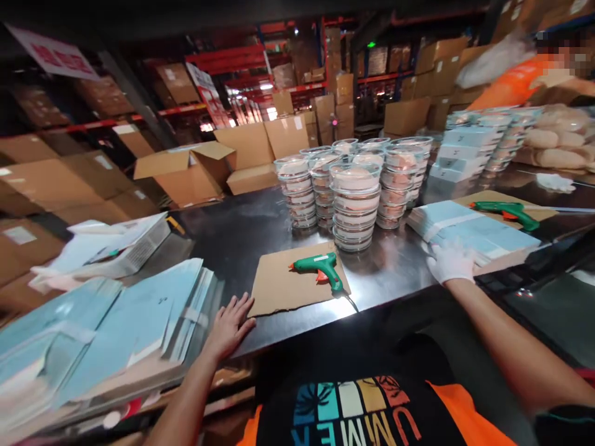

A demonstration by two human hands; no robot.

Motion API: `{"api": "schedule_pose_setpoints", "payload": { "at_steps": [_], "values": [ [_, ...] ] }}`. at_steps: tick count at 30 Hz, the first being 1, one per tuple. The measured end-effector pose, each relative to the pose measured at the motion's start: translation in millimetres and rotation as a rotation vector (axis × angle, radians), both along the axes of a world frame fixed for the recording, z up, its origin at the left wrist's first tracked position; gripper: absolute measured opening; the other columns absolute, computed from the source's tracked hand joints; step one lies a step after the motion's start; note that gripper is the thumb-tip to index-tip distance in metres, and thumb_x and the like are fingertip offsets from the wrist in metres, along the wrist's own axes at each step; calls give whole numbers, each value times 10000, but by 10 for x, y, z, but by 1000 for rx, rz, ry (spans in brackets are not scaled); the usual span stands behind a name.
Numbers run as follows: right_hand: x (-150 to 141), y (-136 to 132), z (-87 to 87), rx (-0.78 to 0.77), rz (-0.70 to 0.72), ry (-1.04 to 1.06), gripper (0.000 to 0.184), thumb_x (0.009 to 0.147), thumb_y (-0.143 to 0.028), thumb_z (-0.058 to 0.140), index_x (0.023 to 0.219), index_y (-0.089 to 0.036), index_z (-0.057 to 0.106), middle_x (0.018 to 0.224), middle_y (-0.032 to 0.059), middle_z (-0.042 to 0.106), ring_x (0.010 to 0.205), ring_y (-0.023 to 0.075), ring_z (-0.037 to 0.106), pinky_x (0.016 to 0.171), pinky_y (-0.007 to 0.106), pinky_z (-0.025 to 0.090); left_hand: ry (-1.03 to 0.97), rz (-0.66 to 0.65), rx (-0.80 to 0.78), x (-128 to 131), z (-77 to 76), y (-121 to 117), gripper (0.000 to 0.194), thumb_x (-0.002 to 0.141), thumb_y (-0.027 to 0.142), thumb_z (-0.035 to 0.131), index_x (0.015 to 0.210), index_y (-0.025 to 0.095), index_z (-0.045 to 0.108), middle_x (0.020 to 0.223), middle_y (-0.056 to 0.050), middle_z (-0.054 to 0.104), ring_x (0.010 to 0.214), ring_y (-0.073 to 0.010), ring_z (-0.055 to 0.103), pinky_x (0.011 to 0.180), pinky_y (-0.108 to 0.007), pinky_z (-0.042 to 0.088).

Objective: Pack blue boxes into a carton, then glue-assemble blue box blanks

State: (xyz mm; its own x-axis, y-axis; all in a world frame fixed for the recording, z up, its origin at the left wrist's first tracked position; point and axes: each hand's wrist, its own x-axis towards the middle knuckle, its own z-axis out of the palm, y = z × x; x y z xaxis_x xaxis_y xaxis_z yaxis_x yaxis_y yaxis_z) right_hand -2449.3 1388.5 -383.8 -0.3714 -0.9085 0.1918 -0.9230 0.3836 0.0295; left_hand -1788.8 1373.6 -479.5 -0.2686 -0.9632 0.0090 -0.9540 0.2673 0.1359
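Observation:
My left hand [231, 325], bare, rests on the front of the dark table with its fingers spread. Its fingertips are beside a cardboard sheet [274, 282], on which a green glue gun [320, 265] with an orange nozzle and trigger lies. My right hand [450, 263], in a white glove, lies against the near left corner of a banded stack of light-blue flat sheets [483, 232]; its fingers look stretched out, though slightly blurred. Piles of round clear-lidded containers [356, 207] stand behind the glue gun.
More light-blue sheet stacks [125, 328] lie at the left, near a white basket [134, 248]. Another green glue gun [509, 212] rests on cardboard at the right. Open cartons [186, 176] stand behind the table [223, 229]. A person in an orange sleeve [511, 80] is at the far right.

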Motion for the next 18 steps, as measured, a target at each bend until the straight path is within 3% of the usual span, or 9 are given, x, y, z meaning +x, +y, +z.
{"api": "schedule_pose_setpoints", "payload": {
  "at_steps": [2,4,6,8,11,18],
  "values": [
    [542,-70,-66,49,179,-106,448,1110,-349,490,1417,-114,715,1474,260,627,1344,383,590,1102,495,460,27,-7,36,-139,57,24,622,1111,453,482,1693,233,473,1806,-147,323,1705,-419,235,1326,-744,222],
    [1160,-138,-162,103,367,-179,463,1125,-394,499,1486,-156,662,1424,193,671,1301,300,636,1063,365,482,55,-13,54,-298,69,46,628,1112,456,498,1685,200,475,1818,-173,276,1712,-421,205,1328,-758,174],
    [1701,-189,-237,143,465,-202,494,1105,-456,548,1489,-160,641,1381,178,685,1269,299,657,1020,344,495,72,-21,60,-452,55,76,635,1100,468,535,1667,186,499,1824,-179,257,1717,-409,196,1345,-735,150],
    [2048,-225,-264,161,494,-194,534,1067,-513,601,1449,-142,639,1353,194,674,1243,337,663,973,371,510,84,-43,68,-574,39,118,634,1080,476,581,1652,209,527,1825,-169,262,1719,-394,203,1361,-708,149],
    [2164,-269,-248,147,462,-169,540,1044,-495,616,1445,-132,609,1344,205,649,1240,367,655,936,397,520,110,-73,84,-663,37,183,641,1059,484,621,1644,234,545,1824,-168,262,1718,-388,212,1367,-700,159],
    [1885,-294,-292,129,479,-197,469,1009,-522,648,1295,-150,651,1295,187,655,1214,361,663,959,408,518,393,-72,38,-650,-26,199,579,1017,545,673,1523,264,684,1782,-150,383,1703,-401,263,1369,-720,107]
  ]
}}
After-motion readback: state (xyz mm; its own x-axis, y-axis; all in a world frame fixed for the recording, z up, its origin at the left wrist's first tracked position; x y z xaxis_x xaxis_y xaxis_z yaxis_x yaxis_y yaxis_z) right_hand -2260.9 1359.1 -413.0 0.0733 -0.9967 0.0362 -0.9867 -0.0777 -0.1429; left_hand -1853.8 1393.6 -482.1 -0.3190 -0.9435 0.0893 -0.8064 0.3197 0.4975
